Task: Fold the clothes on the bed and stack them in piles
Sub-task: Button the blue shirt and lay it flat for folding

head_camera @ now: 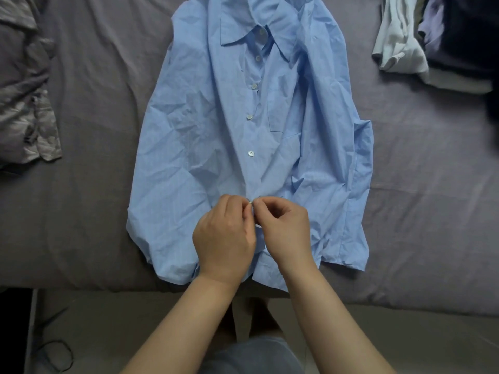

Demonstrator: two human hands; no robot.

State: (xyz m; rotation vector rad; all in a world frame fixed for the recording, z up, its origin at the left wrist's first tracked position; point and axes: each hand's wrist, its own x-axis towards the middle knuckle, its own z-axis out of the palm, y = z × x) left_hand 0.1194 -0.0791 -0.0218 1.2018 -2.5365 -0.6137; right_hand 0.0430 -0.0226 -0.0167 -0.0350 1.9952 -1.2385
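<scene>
A wrinkled light blue button-up shirt (216, 136) lies front up on the bed, collar away from me and hem at the near edge. Several white buttons run down its placket. My left hand (224, 236) and my right hand (286, 228) meet low on the placket, fingertips pinched together on a small button and the cloth around it. Both sleeves are tucked out of sight under the body.
The bed has a grey-purple sheet (108, 211). A crumpled grey garment (27, 98) lies at the left edge. A heap of white, lilac and dark clothes (432, 36) sits at the far right. The floor (108, 333) and a cable run below the bed's near edge.
</scene>
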